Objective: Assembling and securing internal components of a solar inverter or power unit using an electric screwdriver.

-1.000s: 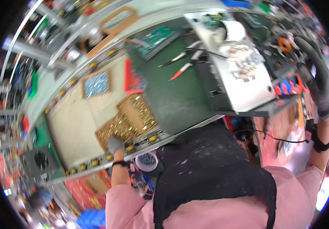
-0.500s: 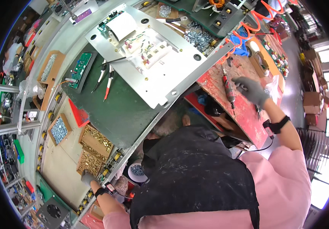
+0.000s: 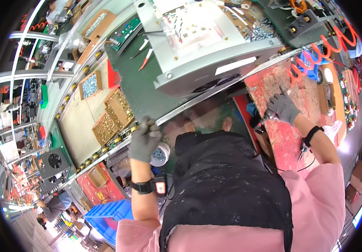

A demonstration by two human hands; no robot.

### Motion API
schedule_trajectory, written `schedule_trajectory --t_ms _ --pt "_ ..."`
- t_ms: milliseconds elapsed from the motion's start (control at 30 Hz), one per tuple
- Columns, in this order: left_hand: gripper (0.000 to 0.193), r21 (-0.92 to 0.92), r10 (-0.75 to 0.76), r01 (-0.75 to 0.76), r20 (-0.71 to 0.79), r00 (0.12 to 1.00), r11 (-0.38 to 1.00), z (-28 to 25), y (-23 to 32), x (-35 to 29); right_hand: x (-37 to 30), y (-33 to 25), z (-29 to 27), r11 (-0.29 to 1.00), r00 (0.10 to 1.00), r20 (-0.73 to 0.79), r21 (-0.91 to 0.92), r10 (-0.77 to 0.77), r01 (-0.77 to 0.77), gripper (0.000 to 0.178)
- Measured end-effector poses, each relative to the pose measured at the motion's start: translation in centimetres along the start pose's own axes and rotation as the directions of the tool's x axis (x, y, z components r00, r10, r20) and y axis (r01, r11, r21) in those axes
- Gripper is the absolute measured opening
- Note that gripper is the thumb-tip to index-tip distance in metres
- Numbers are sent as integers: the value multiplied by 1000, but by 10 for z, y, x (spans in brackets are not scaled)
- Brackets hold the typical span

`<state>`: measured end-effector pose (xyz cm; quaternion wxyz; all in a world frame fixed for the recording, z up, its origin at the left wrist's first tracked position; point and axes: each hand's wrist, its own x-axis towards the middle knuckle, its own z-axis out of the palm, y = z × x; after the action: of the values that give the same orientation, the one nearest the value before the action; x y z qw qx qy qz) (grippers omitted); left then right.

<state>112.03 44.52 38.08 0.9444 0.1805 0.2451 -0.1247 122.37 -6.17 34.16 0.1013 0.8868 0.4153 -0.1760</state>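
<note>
My left hand [image 3: 144, 142], in a grey glove, is raised over the bench's near edge, beside the screw boxes. Its fingers are curled together; what they hold, if anything, is too small to make out. My right hand [image 3: 282, 110], also gloved, is closed around a power screwdriver [image 3: 269, 114] over the red worn table, the glove covering much of the tool. On the green mat between the hands rests a grey metal chassis [image 3: 208, 77], its fan-grille side facing me and wires and parts inside. Brass screws fill two cardboard boxes [image 3: 105, 128] left of my left hand.
Silver screws lie in a box [image 3: 90, 85] farther left. Pliers [image 3: 146, 59] and a green circuit board [image 3: 127, 34] sit beside the chassis. A coiled orange hose [image 3: 321, 52] hangs at right. A white bucket of screws [image 3: 160, 154] stands below the bench edge.
My left hand has risen from the brass screw box toward the bench edge. My right hand has closed on the power screwdriver and turned it. The chassis now shows its fan side.
</note>
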Motion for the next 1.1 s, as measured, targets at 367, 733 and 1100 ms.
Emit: schedule_trajectory --t_ms 367,733,1100 --pt "27 283 -235 222 12 972 933 61 -18 12 26 -212 -160 438 922 -71 892 381 -112 62" --pt "23 668 -233 48 191 954 743 48 9 7 42 -303 -165 285 804 41 923 593 -258 51" --pt "22 999 -254 52 -53 966 -11 92 14 1 32 -324 -163 528 719 -138 773 681 -352 52"
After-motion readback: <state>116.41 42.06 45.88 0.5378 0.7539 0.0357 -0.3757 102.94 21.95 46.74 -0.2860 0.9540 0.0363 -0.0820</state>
